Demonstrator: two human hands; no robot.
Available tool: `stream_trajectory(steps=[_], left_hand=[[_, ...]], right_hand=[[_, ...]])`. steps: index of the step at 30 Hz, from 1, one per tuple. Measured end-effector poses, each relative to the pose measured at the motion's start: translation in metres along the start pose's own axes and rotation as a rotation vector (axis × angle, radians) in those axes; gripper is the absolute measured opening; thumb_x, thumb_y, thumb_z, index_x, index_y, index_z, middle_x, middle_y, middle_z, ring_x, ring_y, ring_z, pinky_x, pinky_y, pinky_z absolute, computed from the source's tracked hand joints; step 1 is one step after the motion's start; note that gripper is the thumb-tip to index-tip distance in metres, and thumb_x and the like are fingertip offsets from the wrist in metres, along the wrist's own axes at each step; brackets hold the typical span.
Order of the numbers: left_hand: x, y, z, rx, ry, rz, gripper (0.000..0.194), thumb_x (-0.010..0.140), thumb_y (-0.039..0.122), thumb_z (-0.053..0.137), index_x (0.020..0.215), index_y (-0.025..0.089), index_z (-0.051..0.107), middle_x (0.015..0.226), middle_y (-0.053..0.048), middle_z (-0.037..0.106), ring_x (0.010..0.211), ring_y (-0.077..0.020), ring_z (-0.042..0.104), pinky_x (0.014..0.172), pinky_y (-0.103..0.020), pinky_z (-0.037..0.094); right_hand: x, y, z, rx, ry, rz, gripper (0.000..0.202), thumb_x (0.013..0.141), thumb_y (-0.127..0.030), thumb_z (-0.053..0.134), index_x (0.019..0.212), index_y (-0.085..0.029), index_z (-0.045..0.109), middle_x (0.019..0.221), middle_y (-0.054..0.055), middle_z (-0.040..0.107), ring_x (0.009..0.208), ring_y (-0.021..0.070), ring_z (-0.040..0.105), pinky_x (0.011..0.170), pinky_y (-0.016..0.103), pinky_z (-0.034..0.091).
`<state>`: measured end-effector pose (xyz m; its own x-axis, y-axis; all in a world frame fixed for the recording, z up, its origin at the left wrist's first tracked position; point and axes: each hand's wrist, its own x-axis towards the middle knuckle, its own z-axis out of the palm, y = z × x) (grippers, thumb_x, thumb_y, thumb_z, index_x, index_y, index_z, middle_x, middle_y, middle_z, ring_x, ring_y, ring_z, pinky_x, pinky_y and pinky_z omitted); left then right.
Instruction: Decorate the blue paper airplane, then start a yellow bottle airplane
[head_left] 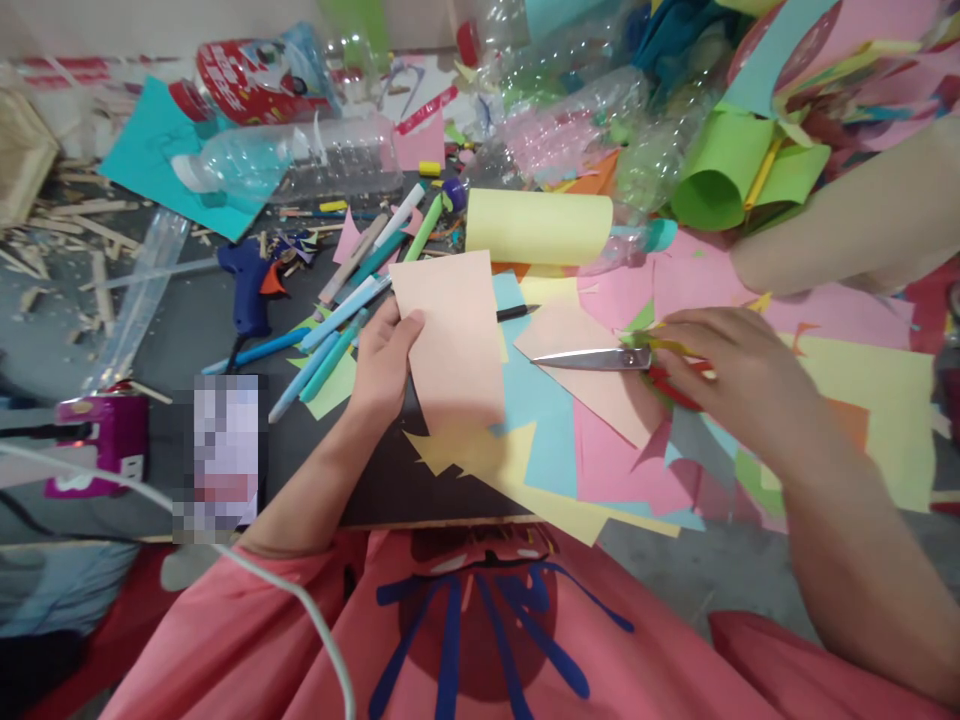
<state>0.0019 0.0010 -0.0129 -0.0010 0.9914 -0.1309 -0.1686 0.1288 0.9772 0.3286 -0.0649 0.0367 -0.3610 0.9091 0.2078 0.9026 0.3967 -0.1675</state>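
My left hand [386, 360] grips the left edge of a pale peach sheet of paper [454, 345], thumb on top. In my right hand [724, 365] is a pair of scissors [592, 358] with red and yellow handles; the blades look closed and point left toward the sheet, apart from it. Beneath the blades lies another peach piece of paper [592, 385]. A black pen [517, 312] sticks out from behind the held sheet. Blue paper [540, 430], pink paper [622, 460] and yellow cut scraps [480, 455] lie under and around both hands.
Markers [322, 365], a blue glue gun [247, 285] and a phone [225, 450] lie to the left, near a purple power socket [101, 440]. A yellow paper roll [540, 225], plastic bottles [300, 155] and a green paper tube [716, 170] crowd the back. A white cable [285, 580] crosses the lower left.
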Motion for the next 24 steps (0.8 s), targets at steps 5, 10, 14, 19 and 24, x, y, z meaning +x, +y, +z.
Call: stream_trajectory(steps=[5, 10, 14, 19, 24], left_hand=[[-0.004, 0.003, 0.011, 0.008, 0.002, -0.045, 0.027, 0.078, 0.044, 0.071, 0.092, 0.021, 0.069, 0.095, -0.006, 0.075, 0.108, -0.0301, 0.071, 0.083, -0.040, 0.063], [-0.004, 0.013, 0.018, 0.013, -0.031, -0.062, 0.026, 0.080, 0.044, 0.069, 0.093, 0.022, 0.067, 0.103, -0.007, 0.074, 0.122, -0.0313, 0.065, 0.093, -0.041, 0.060], [0.001, 0.011, 0.018, -0.015, 0.019, -0.029, 0.028, 0.076, 0.040, 0.072, 0.097, 0.022, 0.067, 0.109, -0.005, 0.074, 0.128, -0.0293, 0.061, 0.101, -0.040, 0.056], [-0.001, 0.002, 0.021, -0.062, -0.043, -0.056, 0.034, 0.077, 0.047, 0.073, 0.100, 0.021, 0.067, 0.109, -0.006, 0.074, 0.125, -0.0298, 0.064, 0.101, -0.042, 0.055], [-0.011, -0.004, 0.022, -0.065, -0.101, 0.015, 0.062, 0.078, 0.077, 0.062, 0.109, 0.024, 0.064, 0.108, -0.008, 0.074, 0.115, -0.0301, 0.069, 0.084, -0.039, 0.060]], right_hand=[[0.016, -0.061, 0.043, 0.223, 0.084, -0.151, 0.040, 0.099, -0.011, 0.046, 0.136, -0.025, 0.052, 0.137, 0.015, 0.061, 0.132, 0.0297, 0.057, 0.105, 0.053, 0.053], [0.038, -0.093, 0.067, 0.335, 0.173, -0.306, 0.042, 0.093, -0.008, 0.055, 0.127, -0.032, 0.055, 0.150, 0.008, 0.051, 0.144, 0.0272, 0.045, 0.114, 0.054, 0.046], [0.058, -0.095, 0.071, 0.471, 0.221, -0.404, 0.009, 0.095, -0.018, 0.055, 0.099, -0.026, 0.059, 0.139, 0.010, 0.061, 0.137, 0.0269, 0.051, 0.106, 0.050, 0.050], [0.068, -0.094, 0.077, 0.640, 0.245, -0.170, 0.014, 0.100, -0.031, 0.049, 0.091, -0.025, 0.058, 0.106, 0.008, 0.068, 0.103, 0.0246, 0.062, 0.091, 0.047, 0.052], [0.067, -0.089, 0.077, 0.736, 0.149, 0.044, 0.032, 0.099, -0.042, 0.049, 0.072, -0.024, 0.050, 0.082, 0.004, 0.052, 0.082, 0.0221, 0.055, 0.076, 0.040, 0.050]])
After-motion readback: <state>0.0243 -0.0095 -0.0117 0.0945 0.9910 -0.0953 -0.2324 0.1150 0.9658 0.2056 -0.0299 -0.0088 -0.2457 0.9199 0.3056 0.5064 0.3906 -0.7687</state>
